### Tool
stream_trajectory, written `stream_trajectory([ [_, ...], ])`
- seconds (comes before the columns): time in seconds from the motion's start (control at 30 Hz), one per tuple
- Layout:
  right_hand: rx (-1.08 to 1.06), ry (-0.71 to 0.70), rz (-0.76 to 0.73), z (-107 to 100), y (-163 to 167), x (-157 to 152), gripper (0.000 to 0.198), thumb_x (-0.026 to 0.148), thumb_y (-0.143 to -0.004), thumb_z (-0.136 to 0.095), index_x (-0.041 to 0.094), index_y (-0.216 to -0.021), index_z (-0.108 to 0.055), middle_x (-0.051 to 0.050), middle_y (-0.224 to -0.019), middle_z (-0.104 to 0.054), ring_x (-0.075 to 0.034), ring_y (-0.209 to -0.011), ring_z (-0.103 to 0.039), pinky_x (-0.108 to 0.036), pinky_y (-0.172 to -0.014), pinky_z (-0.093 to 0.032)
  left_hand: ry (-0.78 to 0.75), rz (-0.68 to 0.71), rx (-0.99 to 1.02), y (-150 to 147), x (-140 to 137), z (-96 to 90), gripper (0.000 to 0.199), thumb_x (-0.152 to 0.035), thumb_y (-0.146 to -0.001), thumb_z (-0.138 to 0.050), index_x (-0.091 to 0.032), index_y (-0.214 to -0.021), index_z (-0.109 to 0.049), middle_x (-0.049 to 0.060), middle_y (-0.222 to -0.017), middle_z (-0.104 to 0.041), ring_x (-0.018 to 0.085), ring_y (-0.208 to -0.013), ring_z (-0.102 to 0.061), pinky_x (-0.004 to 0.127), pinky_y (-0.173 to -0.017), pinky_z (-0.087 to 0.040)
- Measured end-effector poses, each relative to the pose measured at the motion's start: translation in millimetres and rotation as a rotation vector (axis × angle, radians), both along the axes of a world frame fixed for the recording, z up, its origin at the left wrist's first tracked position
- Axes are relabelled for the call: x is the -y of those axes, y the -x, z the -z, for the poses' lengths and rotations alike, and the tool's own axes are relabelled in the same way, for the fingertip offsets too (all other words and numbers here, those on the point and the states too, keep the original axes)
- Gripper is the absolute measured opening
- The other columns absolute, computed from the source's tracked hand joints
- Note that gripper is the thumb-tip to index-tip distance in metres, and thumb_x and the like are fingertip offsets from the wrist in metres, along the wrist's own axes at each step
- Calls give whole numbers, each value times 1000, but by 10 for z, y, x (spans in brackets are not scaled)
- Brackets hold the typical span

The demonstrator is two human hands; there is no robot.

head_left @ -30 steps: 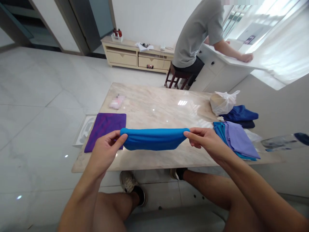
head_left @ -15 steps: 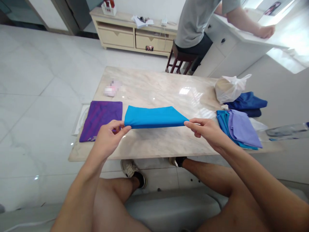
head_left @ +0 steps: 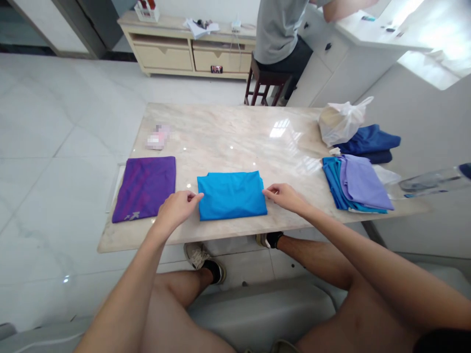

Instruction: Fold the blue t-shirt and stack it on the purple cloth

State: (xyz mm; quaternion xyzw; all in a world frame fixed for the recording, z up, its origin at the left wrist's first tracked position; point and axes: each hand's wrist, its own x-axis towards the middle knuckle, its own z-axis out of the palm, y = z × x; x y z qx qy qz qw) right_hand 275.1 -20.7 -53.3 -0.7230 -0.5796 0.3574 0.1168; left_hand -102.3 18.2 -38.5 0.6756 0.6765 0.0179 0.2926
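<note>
A bright blue folded cloth [head_left: 231,196] lies flat on the marble-patterned table [head_left: 217,120], close to its front edge. At its left side, my left hand [head_left: 178,210] pinches the edge between thumb and fingers. My right hand [head_left: 286,197] is closed in a pinch on the opposite side edge. Whether the cloth is a garment cannot be made out. To the left, partly behind my left hand, rests a folded purple cloth [head_left: 147,186] with a pale mark at its lower edge.
On the right are a lavender cloth [head_left: 362,181] over blue and teal ones, a darker blue cloth [head_left: 371,140], a white plastic bag [head_left: 342,120] and a clear bottle [head_left: 430,181]. A pink item [head_left: 158,137] lies back left. Beyond the table, a person [head_left: 277,34] sits on a stool [head_left: 267,78].
The blue cloth has come down from the air onto the table, and now lies flat with its folded front edge nearer me. My hands have lowered and moved closer together.
</note>
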Motion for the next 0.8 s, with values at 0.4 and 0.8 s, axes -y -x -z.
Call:
stream_trajectory([
  [0.4, 64, 177, -97, -37, 145, -65, 34, 19, -91, -87, 21, -66, -66, -3, -68, -69, -19, -70, -64, -29, -66, -41, 145, 175, 80, -187, -41, 297, 48, -55, -74, -86, -27, -53, -54, 4, -59, -63, 26, -64, -61, 32, -61, -32],
  [0.8, 52, -23, 20, -29, 209, -12, 22, 32, -93, -87, 21, -82, -72, -7, -90, -78, -21, -82, -68, -29, -69, -43, 60, -130, 443, -156, -57, 255, 44, -61, -66, -92, -23, -79, -73, 8, -84, -80, 31, -93, -74, 32, -76, -52],
])
